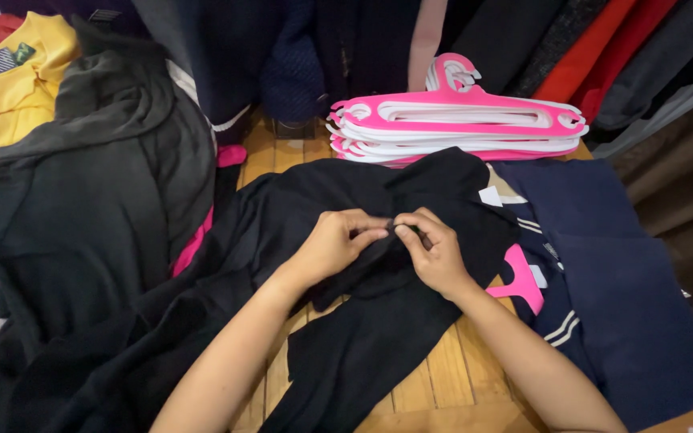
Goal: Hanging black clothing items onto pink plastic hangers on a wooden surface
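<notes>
A black garment (338, 321) lies spread over the wooden table (451, 377). My left hand (334, 240) and my right hand (435, 248) meet at its middle, both pinching a fold of the black fabric between fingertips and thumbs. A pink hanger (519, 277) pokes out from under the garment just right of my right hand, its hook end partly hidden by cloth.
A stack of pink and white hangers (459, 128) sits at the table's back. A navy garment with white stripes (619, 281) lies to the right. A dark grey garment (98, 176) is heaped at left, with yellow clothing (18, 80) behind. Hanging clothes line the back.
</notes>
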